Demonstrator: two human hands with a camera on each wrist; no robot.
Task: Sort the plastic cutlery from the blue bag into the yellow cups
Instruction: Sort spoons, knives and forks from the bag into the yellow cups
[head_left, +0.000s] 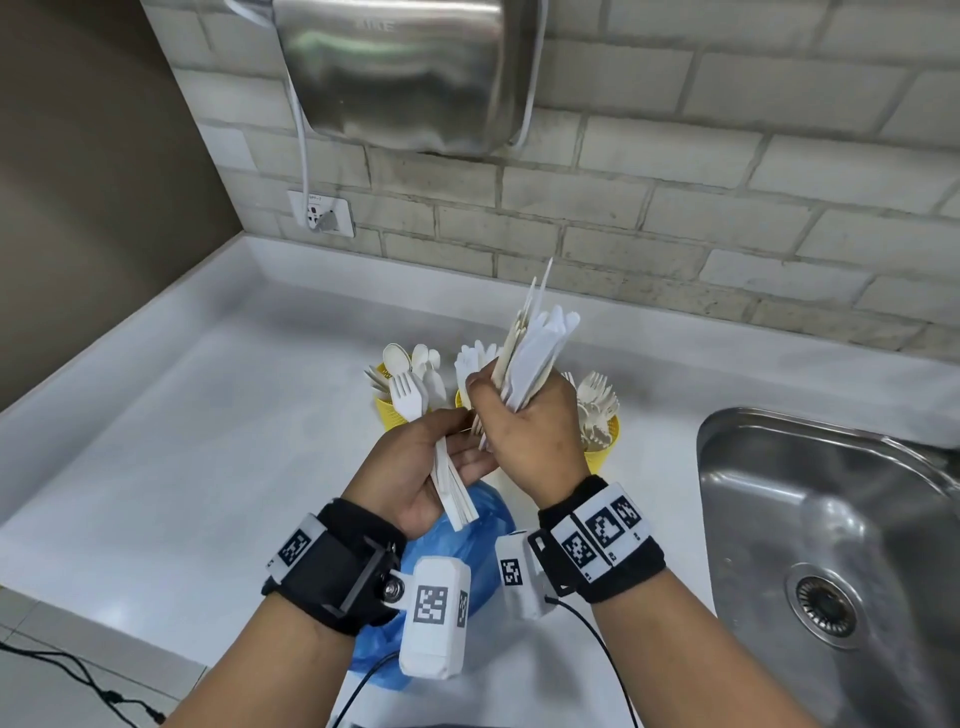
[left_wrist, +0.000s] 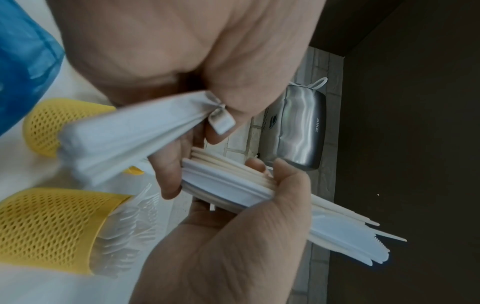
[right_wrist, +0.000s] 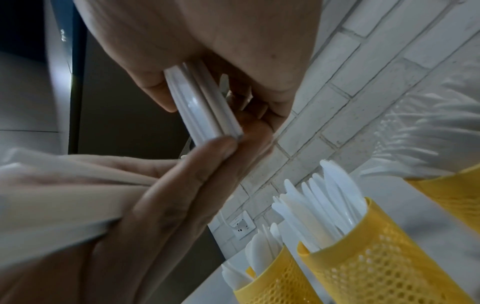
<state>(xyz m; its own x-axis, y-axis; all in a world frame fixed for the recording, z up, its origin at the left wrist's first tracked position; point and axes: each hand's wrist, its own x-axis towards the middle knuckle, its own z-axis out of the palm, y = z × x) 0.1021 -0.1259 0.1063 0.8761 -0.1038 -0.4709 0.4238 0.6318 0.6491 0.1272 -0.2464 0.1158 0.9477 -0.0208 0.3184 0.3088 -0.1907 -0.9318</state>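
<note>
In the middle of the head view my right hand is curled tight round a bundle of knives, blades fanned up toward the tiled wall. Just to its left, my left hand lies half open, palm up, thumb and fingers pinching a smaller bundle of forks whose handles hang down over the blue bag. The two hands touch at the fingertips.

Behind them, at frame centre, stand three yellow cups: the spoon cup on the left, the knife cup mostly hidden by my right hand, and the fork cup on the right beside the sink. The bag lies crumpled low in the frame, under my wrists; I cannot tell whether anything remains inside.

My judgement: I am splitting a mixed handful by type. To do it well I should keep the knives squared at their handle ends, then lower them handles-first into the knife cup. The forks must cross behind my right hand to the right cup, so the knives should go first. Loosening either grip early could spill pieces.
</note>
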